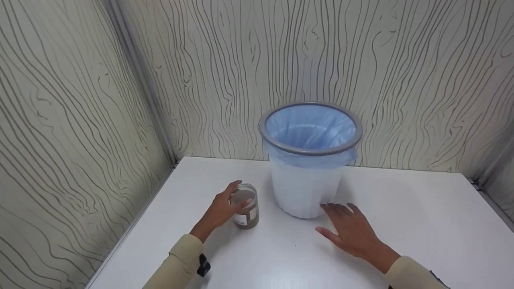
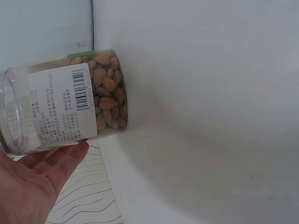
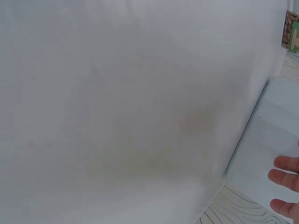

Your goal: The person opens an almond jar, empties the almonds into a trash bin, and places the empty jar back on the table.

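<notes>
The left hand has its grip curled round a clear jar of almonds, which stands on the white bench just left of the bin. The bin holds a blue liner. The right hand lies released, fingers flat on the bench, near the bin's base.

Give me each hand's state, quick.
Left hand: fingers curled round the top of the jar of almonds, holding it.
Right hand: open, flat on the table beside the bin, holding nothing.
</notes>
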A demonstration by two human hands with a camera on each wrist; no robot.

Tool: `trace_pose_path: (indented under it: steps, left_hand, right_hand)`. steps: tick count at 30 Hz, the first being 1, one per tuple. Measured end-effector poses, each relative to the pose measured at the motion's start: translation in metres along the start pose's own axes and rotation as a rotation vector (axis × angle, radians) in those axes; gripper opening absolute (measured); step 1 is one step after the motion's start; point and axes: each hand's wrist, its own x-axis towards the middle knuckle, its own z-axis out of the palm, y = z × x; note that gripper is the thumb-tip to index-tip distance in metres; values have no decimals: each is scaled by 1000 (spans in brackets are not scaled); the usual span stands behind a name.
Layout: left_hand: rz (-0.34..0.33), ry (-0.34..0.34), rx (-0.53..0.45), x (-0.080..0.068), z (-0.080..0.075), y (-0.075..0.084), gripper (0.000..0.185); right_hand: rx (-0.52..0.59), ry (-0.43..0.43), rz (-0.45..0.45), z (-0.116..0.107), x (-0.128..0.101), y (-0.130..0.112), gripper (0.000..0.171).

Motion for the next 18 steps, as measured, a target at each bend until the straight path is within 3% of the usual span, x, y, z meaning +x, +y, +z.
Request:
trace_pose_path:
  steps: [8, 18]
  left_hand:
    - [63, -63, 66, -1, 3, 4, 100]
    - [120, -81, 76, -2, 9, 12, 96]
  right_hand:
    - [-12, -16, 7, -2, 0, -3, 63]
    - [0, 36, -70, -1, 0, -5, 64]
